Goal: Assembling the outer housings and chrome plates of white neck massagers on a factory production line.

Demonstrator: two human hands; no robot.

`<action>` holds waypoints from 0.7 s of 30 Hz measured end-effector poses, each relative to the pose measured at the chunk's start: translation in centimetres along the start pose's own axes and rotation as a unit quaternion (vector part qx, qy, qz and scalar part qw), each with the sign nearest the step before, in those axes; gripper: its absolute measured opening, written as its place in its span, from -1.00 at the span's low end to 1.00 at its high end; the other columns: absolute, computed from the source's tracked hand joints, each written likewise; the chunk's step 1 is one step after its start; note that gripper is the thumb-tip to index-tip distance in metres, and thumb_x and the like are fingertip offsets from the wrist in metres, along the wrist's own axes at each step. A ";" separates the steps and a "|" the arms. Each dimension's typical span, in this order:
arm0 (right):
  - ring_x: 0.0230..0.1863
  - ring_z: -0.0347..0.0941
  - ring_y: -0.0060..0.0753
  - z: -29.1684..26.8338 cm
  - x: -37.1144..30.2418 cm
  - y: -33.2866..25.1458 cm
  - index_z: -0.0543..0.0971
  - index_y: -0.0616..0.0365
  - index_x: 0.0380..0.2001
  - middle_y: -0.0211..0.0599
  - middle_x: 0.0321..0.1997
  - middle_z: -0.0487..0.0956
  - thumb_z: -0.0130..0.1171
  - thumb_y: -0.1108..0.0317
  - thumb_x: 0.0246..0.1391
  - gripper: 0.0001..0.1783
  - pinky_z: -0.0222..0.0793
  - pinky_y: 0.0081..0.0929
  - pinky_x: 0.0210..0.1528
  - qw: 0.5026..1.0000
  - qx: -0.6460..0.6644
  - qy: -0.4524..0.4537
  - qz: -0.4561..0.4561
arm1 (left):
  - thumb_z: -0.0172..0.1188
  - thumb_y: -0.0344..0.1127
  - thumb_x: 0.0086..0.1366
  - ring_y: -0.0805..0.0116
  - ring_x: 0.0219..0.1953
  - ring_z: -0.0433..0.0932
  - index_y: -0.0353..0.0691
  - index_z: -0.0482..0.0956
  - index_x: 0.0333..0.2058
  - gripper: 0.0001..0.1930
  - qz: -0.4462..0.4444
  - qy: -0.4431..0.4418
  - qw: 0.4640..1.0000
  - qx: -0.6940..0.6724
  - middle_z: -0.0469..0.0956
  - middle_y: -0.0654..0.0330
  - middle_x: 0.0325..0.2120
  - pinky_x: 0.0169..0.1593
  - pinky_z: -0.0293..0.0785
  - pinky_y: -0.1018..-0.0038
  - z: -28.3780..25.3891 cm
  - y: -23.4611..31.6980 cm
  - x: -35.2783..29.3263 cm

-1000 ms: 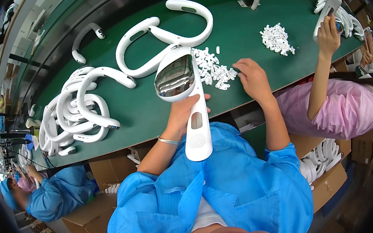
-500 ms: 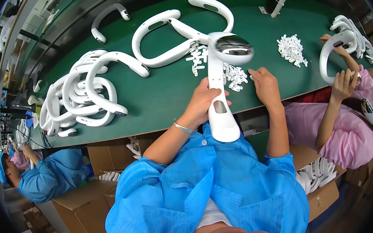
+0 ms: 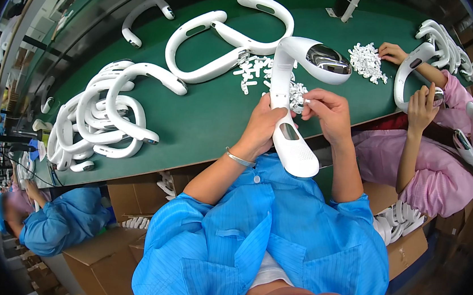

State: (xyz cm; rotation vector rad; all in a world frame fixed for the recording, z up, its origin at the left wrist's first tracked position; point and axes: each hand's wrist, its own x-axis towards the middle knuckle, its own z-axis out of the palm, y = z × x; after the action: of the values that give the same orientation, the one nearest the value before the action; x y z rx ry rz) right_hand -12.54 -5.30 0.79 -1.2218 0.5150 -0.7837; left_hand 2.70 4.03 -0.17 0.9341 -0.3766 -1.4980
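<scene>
My left hand (image 3: 266,121) is closed round the middle of a white, C-shaped neckband device (image 3: 298,158), raised above the table's near edge. One end of the device has a glossy dark, mirror-like panel; the other has a small window and a patch of tiny holes. Close beside it, my right hand (image 3: 331,112) pinches a small white plastic piece (image 3: 307,101) between thumb and fingertips. A loose heap of the same small white pieces (image 3: 297,94) lies just behind the device, partly hidden by it.
Several white neckbands (image 3: 115,114) are stacked on the green table (image 3: 204,123) at left, with more lying farther back. Another pile of small pieces (image 3: 368,62) sits at right, where a co-worker in a pink sleeve (image 3: 438,178) handles a neckband. Cardboard boxes (image 3: 101,262) stand below.
My right hand has moved in from the pile toward the device, now pinching a small white piece. The device has turned and shifted slightly right. The co-worker's hand reaches to the right pile.
</scene>
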 end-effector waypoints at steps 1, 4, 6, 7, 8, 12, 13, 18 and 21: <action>-0.39 0.52 -0.50 0.6 0.1 -0.2 0.57 0.39 -0.27 -0.26 -0.35 0.53 0.04 0.58 0.06 -0.81 0.50 -0.66 -0.35 1.000 0.000 0.000 0.000 | -0.02 -0.48 0.17 0.23 -0.48 0.57 -0.34 0.13 0.05 -0.55 0.000 0.000 1.000 0.000 0.46 0.01 -0.34 -0.44 0.58 0.40 0.1 0.1 0.0; -0.30 0.51 -0.50 1.6 0.2 -0.5 0.59 0.36 -0.24 -0.18 -0.19 0.50 0.05 0.64 0.03 -0.78 0.50 -0.63 -0.24 0.995 -0.096 -0.007 -0.012 | -0.01 -0.48 0.18 0.24 -0.48 0.57 -0.35 0.12 0.05 -0.54 0.015 -0.009 1.000 -0.001 0.46 0.02 -0.33 -0.43 0.58 0.41 0.4 0.3 -0.3; -0.28 0.51 -0.49 1.8 -0.1 -0.4 0.59 0.38 -0.25 -0.20 -0.19 0.49 0.05 0.64 0.02 -0.79 0.49 -0.62 -0.21 0.995 -0.100 0.005 -0.008 | -0.02 -0.47 0.19 0.24 -0.48 0.57 -0.35 0.12 0.06 -0.54 0.024 -0.002 1.000 -0.005 0.45 0.02 -0.30 -0.42 0.59 0.41 0.4 -0.1 -0.3; -0.26 0.51 -0.48 1.9 -0.1 -0.4 0.58 0.40 -0.26 -0.22 -0.18 0.48 0.06 0.65 0.00 -0.79 0.48 -0.61 -0.17 0.994 -0.105 0.020 -0.005 | -0.02 -0.47 0.19 0.24 -0.48 0.57 -0.35 0.12 0.06 -0.54 0.025 0.000 1.000 -0.006 0.45 0.02 -0.30 -0.42 0.59 0.41 0.3 -0.2 -0.4; -0.26 0.51 -0.48 1.9 -0.1 -0.1 0.58 0.40 -0.26 -0.22 -0.18 0.48 0.06 0.65 0.00 -0.79 0.48 -0.61 -0.17 0.994 -0.105 0.021 -0.005 | -0.02 -0.47 0.20 0.25 -0.48 0.57 -0.34 0.11 0.07 -0.55 0.030 -0.004 0.999 -0.011 0.45 0.02 -0.30 -0.43 0.59 0.41 0.4 -0.3 -0.3; -0.27 0.48 -0.54 3.2 -0.2 0.5 0.56 0.37 -0.37 -0.27 -0.19 0.48 0.11 0.68 -0.04 -0.88 0.47 -0.64 -0.26 0.984 -0.146 0.083 -0.052 | -0.04 -0.47 0.22 0.26 -0.46 0.57 -0.31 0.10 0.08 -0.55 0.033 -0.014 0.999 -0.016 0.45 0.02 -0.28 -0.43 0.59 0.41 0.8 -0.3 -0.5; -0.28 0.47 -0.56 3.8 -0.3 0.4 0.55 0.36 -0.41 -0.29 -0.22 0.49 0.12 0.69 -0.05 -0.90 0.46 -0.64 -0.30 0.987 -0.123 0.099 -0.031 | -0.04 -0.47 0.22 0.26 -0.46 0.57 -0.31 0.10 0.08 -0.55 0.033 -0.015 0.999 -0.017 0.45 0.02 -0.28 -0.43 0.59 0.41 0.9 -0.4 -0.5; -0.31 0.42 -0.60 4.1 -0.5 0.9 0.55 0.26 -0.33 -0.42 -0.33 0.48 0.15 0.65 -0.09 -0.81 0.43 -0.67 -0.32 0.963 -0.215 0.147 -0.068 | -0.07 -0.50 0.23 0.30 -0.45 0.56 -0.30 0.09 0.08 -0.56 0.066 -0.021 0.998 -0.011 0.43 0.02 -0.26 -0.43 0.58 0.42 1.2 -0.6 -0.5; -0.29 0.41 -0.56 4.0 -0.4 -0.4 0.57 0.24 -0.26 -0.40 -0.36 0.46 0.15 0.61 -0.08 -0.76 0.39 -0.65 -0.27 0.967 -0.235 0.085 -0.040 | -0.08 -0.51 0.23 0.31 -0.45 0.55 -0.29 0.08 0.09 -0.56 0.088 -0.023 0.996 -0.008 0.43 0.02 -0.26 -0.44 0.58 0.43 1.1 -0.5 -0.5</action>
State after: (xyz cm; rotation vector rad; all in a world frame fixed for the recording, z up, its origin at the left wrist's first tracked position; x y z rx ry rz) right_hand -10.04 -2.52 2.25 -1.6291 0.8292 -0.8665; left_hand 1.46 4.29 0.31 0.8340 -0.4683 -1.3598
